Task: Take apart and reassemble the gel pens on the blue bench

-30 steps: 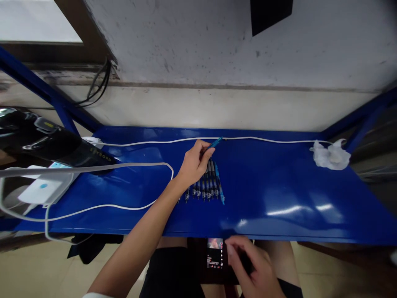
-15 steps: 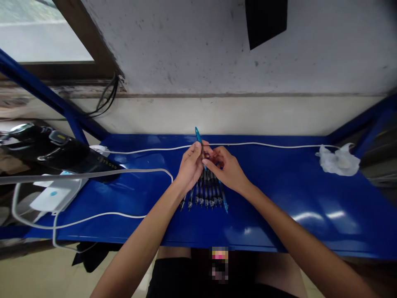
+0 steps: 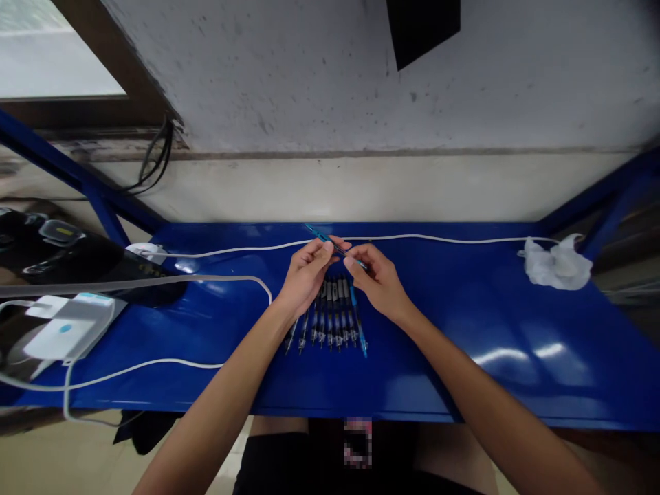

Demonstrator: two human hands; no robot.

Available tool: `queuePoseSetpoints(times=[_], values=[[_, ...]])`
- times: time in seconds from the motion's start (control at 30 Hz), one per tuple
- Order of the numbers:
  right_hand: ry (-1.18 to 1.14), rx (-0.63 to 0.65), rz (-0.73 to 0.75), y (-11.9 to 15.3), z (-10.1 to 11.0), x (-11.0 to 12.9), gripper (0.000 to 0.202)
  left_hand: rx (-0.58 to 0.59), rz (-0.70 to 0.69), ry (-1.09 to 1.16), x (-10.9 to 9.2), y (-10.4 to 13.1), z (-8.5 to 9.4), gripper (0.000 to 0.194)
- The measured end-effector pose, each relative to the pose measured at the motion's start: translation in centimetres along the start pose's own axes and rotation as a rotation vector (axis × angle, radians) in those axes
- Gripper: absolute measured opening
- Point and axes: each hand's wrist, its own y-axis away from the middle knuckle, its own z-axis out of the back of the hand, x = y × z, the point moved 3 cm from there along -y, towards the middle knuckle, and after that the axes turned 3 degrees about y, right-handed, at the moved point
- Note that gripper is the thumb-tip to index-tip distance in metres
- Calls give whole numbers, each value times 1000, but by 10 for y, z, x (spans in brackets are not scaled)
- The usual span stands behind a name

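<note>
A blue pen is held slantwise above the blue table, its blue end pointing up and left. My left hand pinches it near the middle. The fingers of my right hand are closed on its lower right end. Just below my hands, several dark pens lie side by side in a row, with clear tips toward me. Another blue pen lies at the right end of that row. My left hand partly covers the upper ends of the leftmost pens.
On the blue table, a white cable runs along the back to a crumpled white plastic bag. At the left are a black object, a white device and more cables.
The held pen has turned from nearly upright to a flatter slant, its top end swinging left. My hands have moved slightly, uncovering more of the row. The whole view has shifted a little.
</note>
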Motion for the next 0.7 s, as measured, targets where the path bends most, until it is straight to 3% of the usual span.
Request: queuePoseSetpoints(times=[0.1,0.27,0.7], values=[[-92,-37,-19,-3,5,-1,46,1,-18,-92,-1,1,3,27],[-223,32,-86,-6,4,-5,50,-1,-46,-184,-3,2,3,28],[-93,-25,-29,-8,10,-5,47,-81,-95,-177,-3,1,8,24]])
